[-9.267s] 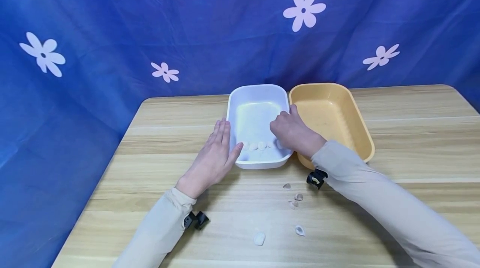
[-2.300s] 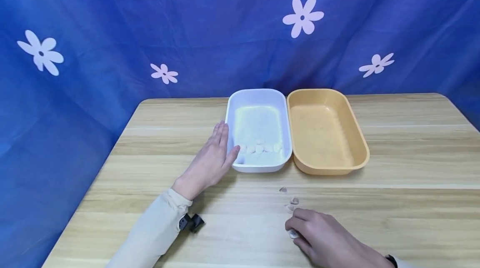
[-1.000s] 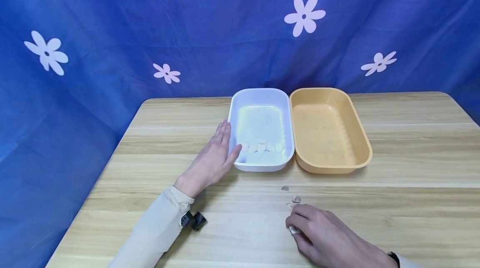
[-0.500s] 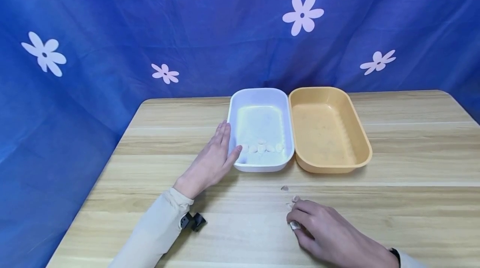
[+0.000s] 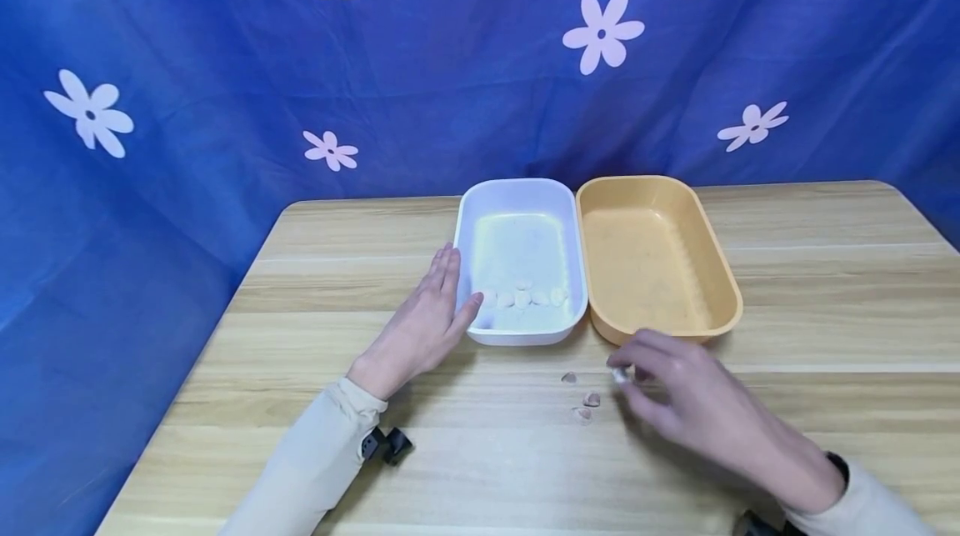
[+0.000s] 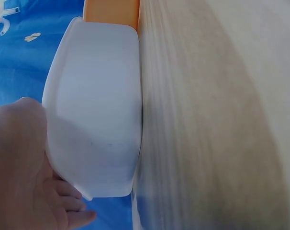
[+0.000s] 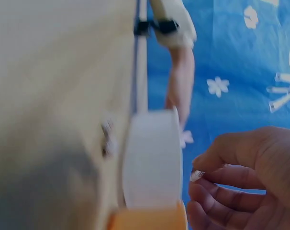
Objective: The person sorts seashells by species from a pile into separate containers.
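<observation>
My right hand (image 5: 693, 398) pinches a small whitish seashell (image 5: 619, 374) between thumb and fingertips, above the table in front of the orange tub. The same shell (image 7: 197, 176) shows at the fingertips in the right wrist view. With fingers straight, my left hand (image 5: 420, 323) rests along the left side of the white tub (image 5: 525, 338); its thumb lies over the rim. Inside that tub, several white shells (image 5: 522, 299) form a row near the front, one just behind it. Three small brownish shells, the rearmost shell (image 5: 569, 378) among them, lie on the table left of my right hand.
An orange tub (image 5: 660, 269) stands against the white tub's right side. Both are near the back edge of the wooden table (image 5: 375, 453). A blue curtain (image 5: 450, 61) with flower prints hangs behind. A small black camera (image 5: 390, 444) sits at my left wrist.
A white shell has left the front of the table. My right hand, after pausing at the front with a shell, has risen back and right toward the orange tub. My left hand stays put.
</observation>
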A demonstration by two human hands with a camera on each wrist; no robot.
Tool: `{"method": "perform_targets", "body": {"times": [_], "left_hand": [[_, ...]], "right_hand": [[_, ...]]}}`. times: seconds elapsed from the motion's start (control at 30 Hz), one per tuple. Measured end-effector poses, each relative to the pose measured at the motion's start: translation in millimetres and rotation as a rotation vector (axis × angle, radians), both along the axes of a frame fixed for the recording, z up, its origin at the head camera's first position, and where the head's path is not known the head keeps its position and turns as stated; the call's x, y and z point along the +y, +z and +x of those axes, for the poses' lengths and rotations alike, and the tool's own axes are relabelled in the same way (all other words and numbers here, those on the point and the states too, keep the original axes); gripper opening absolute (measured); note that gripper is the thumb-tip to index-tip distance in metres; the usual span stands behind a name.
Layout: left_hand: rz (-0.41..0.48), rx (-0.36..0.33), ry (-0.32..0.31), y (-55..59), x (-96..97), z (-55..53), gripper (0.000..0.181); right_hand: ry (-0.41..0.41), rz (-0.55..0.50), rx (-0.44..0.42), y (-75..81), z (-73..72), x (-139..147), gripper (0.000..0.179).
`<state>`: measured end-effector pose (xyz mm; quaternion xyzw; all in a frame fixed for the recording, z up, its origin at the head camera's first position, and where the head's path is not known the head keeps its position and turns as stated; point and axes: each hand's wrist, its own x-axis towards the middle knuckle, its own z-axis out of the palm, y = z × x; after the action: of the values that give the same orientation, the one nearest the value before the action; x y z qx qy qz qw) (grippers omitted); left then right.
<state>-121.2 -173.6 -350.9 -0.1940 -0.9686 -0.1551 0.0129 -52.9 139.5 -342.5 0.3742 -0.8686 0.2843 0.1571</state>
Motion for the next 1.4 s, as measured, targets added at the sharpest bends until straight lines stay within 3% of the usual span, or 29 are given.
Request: {"method": "perform_targets", "body": {"times": [0.13,0.3,0.57,0.7,0.87,1.13,1.4], "left_hand": [[0.004,0.001,-0.004,0.0,0.1,-0.3,0.076],[0.003,0.005,-0.002,0.9,0.4,0.7,0.076],[0.005,-0.005,-0.005,-1.0,0.6,1.7,0.077],[0.008,0.002,0.001,-0.9,-0.3,1.3,0.076],[0.007,0.005,-0.001,-0.9,-0.2,1.2,0.076],[0.0,-0.002,0.015,0.0,-0.7,1.7,0.076],[-0.01,-0.017,0.03,3.8,-5.6,3.2,0.076]], "right_hand": [[-0.054,-0.059,0.052,4.3,-26.2,10,0.024],[-0.192,-0.08,0.009,3.8,-60.5,7,0.016],[-0.312,0.07,-0.124,4.0,-97.0,-12,0.017],[-0.301,0.161,-0.193,4.6,-106.5,-21,0.015],[-0.268,0.226,-0.17,4.6,-113.9,-28,0.007],[-0.25,0.24,-0.116,4.9,-116.7,-34,0.007],[-0.224,0.242,-0.134,4.9,-118.6,-38,0.007]]}}
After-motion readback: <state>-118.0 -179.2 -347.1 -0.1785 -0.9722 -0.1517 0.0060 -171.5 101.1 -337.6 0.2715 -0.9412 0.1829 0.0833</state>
